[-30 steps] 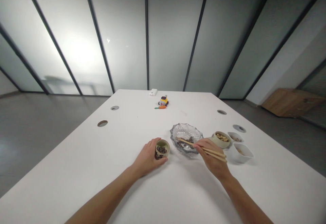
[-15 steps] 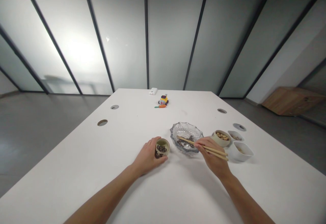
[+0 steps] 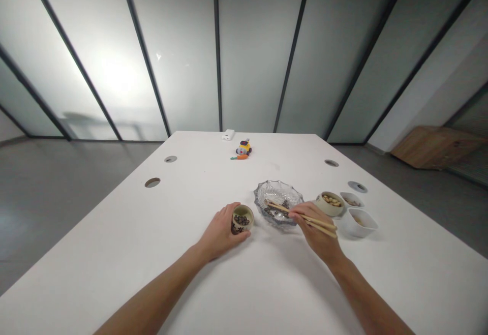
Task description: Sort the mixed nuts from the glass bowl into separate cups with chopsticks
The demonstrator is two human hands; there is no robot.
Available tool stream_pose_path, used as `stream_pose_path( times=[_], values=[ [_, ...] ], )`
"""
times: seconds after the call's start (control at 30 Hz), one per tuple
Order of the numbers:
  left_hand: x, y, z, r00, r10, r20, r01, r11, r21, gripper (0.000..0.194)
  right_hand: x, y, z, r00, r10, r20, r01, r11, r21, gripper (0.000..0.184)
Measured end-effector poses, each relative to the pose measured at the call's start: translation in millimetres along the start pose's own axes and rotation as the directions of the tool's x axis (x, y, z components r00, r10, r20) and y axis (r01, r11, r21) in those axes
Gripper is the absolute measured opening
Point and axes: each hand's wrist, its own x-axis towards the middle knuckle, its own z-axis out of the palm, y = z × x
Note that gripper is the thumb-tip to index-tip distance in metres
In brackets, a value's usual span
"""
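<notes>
My left hand [image 3: 222, 233] is wrapped round a small ceramic cup [image 3: 237, 229] with dark characters on its side. Several dark beans or seeds [image 3: 241, 220] lie inside it. My right hand [image 3: 318, 231] grips a pair of wooden chopsticks [image 3: 319, 223]. Their tips reach into a clear glass bowl [image 3: 263, 187] just right of the cup, among more dark pieces [image 3: 284, 207]. Whether the tips pinch a piece is too small to tell.
Right of the glass bowl stand a ceramic bowl [image 3: 321, 208] of pale nuts and two white dishes [image 3: 358, 231] [image 3: 351, 199]. Farther back are a yellow toy car [image 3: 244, 147], an orange-handled tool [image 3: 241, 157] and a white box [image 3: 228, 134]. Round holes [image 3: 152, 182] pierce the white table [image 3: 183, 192].
The chopstick tips have shifted slightly within the glass bowl, and they look a little farther apart. My left hand keeps its hold on the cup. The whole view has moved a little.
</notes>
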Motion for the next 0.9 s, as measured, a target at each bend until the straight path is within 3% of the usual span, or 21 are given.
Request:
stream_pose_path(
  times=[0.9],
  values=[
    [0.1,-2.4,2.1,1.0,0.002,-0.003,-0.002,1.0,0.004,0.071,-1.1,-2.3,0.4,0.998,-0.066,0.025,0.066,0.998,-0.01,0.019]
  ],
)
